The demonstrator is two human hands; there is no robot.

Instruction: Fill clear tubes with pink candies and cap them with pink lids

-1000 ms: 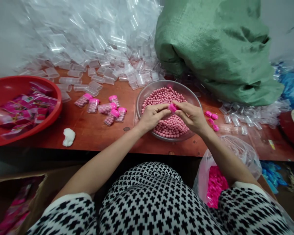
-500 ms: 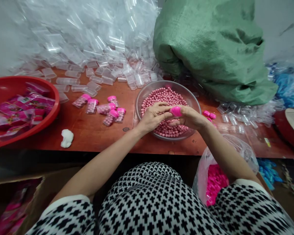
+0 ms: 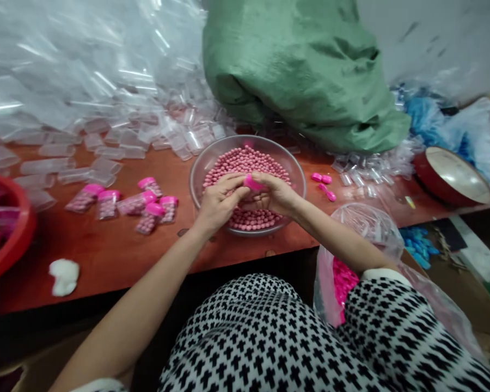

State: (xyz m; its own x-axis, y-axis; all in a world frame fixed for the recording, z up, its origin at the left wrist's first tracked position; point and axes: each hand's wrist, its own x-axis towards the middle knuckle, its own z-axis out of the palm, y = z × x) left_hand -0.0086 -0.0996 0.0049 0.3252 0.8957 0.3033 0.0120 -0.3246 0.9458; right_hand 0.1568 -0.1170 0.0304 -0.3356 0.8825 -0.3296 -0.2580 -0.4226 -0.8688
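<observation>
Okay, counting first. Two bare hands, one bright pink plastic cap [image 3: 254,183] between them, out over one round grey metal bowl [image 3: 296,171] that's loaded with small round pink beads [image 3: 245,159], way too many to count. The left hand [image 3: 221,200] has it pinched from one side with thumb and fingers close together, and the right hand [image 3: 278,195] has its fingers on the other side, also a narrow grip. Can't tell if there's a tube under the cap, the fingers hide it.

Left of the bowl on the reddish wooden table [image 3: 106,256]: six clear pink-capped bottles [image 3: 107,204] full of beads, plus one lumpy white wad [image 3: 64,276] near the edge. Right of the bowl I get four loose pink caps [image 3: 326,179] in two touching pairs. One big green woven sack [image 3: 302,71] behind, one red plastic basin [image 3: 26,228] at far left, one red round pan [image 3: 428,177] at far right, one clear plastic bag [image 3: 361,220] of pink pieces below the table edge. Clear empty tubes [image 3: 48,165]: a heap, uncountable.

Compared with half a second ago, the view has swung right, so the basin's mostly cut off and the whole pan shows. The lower cap pair, mostly behind the right hand then, is visible now. Still six bottles, and both hands still have the cap.
</observation>
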